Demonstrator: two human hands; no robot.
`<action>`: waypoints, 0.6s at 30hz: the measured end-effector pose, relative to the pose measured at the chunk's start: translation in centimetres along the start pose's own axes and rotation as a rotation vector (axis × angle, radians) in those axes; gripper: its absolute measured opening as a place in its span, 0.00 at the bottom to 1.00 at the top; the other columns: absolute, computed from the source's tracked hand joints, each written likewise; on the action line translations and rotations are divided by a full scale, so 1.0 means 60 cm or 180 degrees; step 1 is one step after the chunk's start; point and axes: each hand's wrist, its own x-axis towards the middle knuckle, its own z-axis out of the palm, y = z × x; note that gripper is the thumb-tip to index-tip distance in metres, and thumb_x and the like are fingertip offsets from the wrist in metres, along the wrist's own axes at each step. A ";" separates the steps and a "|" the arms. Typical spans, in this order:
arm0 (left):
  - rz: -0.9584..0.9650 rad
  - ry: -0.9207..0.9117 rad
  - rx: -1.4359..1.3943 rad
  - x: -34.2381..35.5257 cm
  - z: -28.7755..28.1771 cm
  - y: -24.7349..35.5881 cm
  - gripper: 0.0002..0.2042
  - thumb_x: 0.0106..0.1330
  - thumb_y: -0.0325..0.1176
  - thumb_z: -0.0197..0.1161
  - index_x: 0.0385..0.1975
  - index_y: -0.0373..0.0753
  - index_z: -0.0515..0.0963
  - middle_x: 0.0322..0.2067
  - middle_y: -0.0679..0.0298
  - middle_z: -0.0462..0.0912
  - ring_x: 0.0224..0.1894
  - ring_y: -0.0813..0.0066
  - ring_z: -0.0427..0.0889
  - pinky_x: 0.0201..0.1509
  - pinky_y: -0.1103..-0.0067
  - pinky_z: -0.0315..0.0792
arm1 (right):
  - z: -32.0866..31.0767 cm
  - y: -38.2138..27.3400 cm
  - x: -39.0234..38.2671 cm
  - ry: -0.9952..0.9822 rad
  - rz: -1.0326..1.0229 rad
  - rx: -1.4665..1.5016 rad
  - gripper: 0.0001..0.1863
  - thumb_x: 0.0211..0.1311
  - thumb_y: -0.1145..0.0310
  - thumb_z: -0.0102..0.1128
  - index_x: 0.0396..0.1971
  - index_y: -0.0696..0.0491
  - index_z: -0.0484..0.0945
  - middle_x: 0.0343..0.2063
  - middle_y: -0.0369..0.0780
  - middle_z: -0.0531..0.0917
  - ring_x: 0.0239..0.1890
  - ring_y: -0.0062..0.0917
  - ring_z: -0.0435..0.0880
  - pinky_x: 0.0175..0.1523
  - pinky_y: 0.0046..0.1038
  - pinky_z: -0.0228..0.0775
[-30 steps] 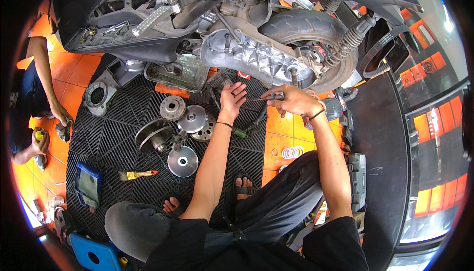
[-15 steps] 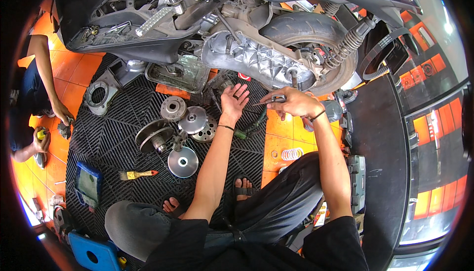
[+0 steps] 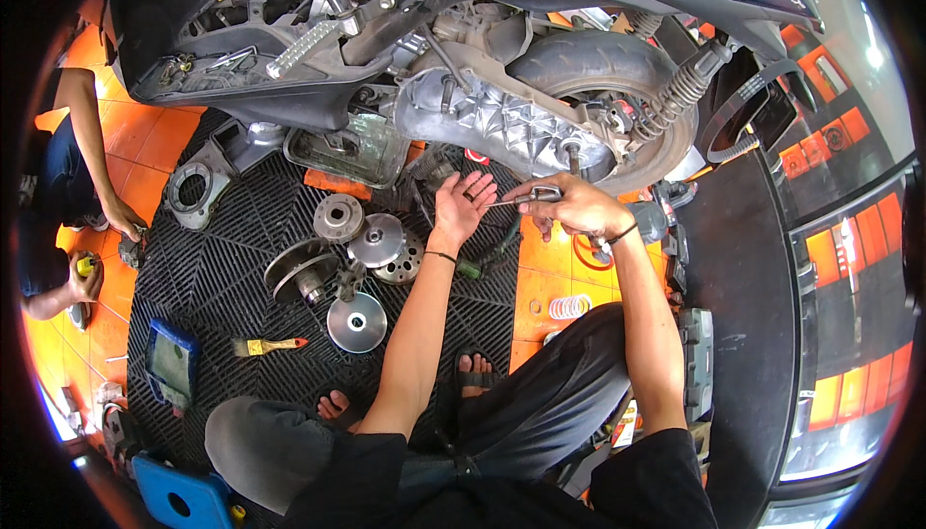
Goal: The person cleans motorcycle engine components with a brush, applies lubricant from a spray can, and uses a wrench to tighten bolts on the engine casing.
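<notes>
My left hand [image 3: 465, 205] is palm up with its fingers spread, wearing a dark ring. Nothing is gripped in it. My right hand [image 3: 584, 209] is closed around what looks like an air blow gun [image 3: 542, 194]. Its thin metal nozzle points left, the tip close to my left fingers. Just beyond both hands is the bare silver transmission case [image 3: 482, 129] of a scooter, its cover off. Left of my left forearm lie metal discs and pulley parts: a silver disc [image 3: 357, 323], a domed pulley [image 3: 377, 241] and a round hub [image 3: 339, 217].
A rear wheel [image 3: 603, 66] and shock absorber [image 3: 680, 95] stand at the far right. A metal tray [image 3: 352, 148], a casing cover [image 3: 201, 182], a paintbrush [image 3: 270, 346] and a blue-rimmed tray [image 3: 173, 365] lie on the black mat. A white spring [image 3: 570, 307] rests on orange tiles. Another person's hands [image 3: 85, 278] are at the left.
My left hand has shifted slightly right, nearer the nozzle. A loop of orange hose now shows below my right hand.
</notes>
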 end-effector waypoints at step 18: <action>0.0308 0.0476 0.0648 0.019 -0.027 -0.013 0.18 0.75 0.46 0.54 0.33 0.36 0.76 0.30 0.63 0.75 0.33 0.69 0.77 0.43 0.72 0.77 | -0.001 0.005 0.008 0.0284 -0.0051 -0.0438 0.17 0.66 0.62 0.64 0.51 0.54 0.83 0.19 0.39 0.82 0.20 0.22 0.83 0.29 0.28 0.76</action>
